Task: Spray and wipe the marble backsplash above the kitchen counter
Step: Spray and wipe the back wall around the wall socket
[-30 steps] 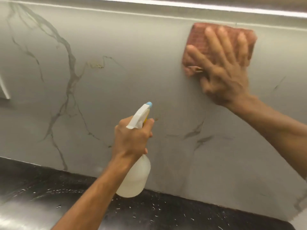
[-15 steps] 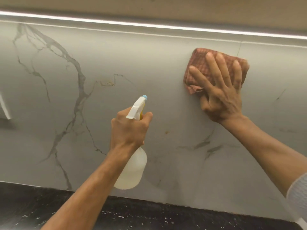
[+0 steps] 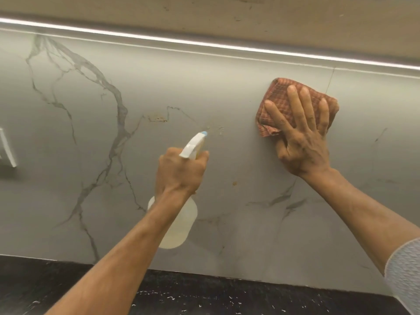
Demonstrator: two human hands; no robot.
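In the head view, two hands are raised against the marble backsplash (image 3: 227, 98), a grey slab with darker veins that rises from the black speckled surface (image 3: 204, 296) up to one bright light strip (image 3: 204, 43). The left hand (image 3: 179, 173) is clenched around the neck of the one spray bottle (image 3: 181, 223), fingers curled round the trigger part, which is hidden behind them. The bottle's pale body hangs below the wrist, and its blue-tipped nozzle (image 3: 204, 133) points up and right at the marble. A small patch of droplets (image 3: 218, 129) sits on the wall just beside the nozzle tip. The right hand (image 3: 302, 146) is spread wide and flat, its straight fingers (image 3: 295, 98) pressing the one folded reddish checked cloth (image 3: 279, 98) against the backsplash, high up near the light strip and well apart from the bottle. A light sleeve (image 3: 406, 269) shows on the right arm at the frame's edge. One small brown spot (image 3: 234, 183) marks the marble between the two forearms. A white object (image 3: 8, 148) shows at the left edge, too cropped to identify.
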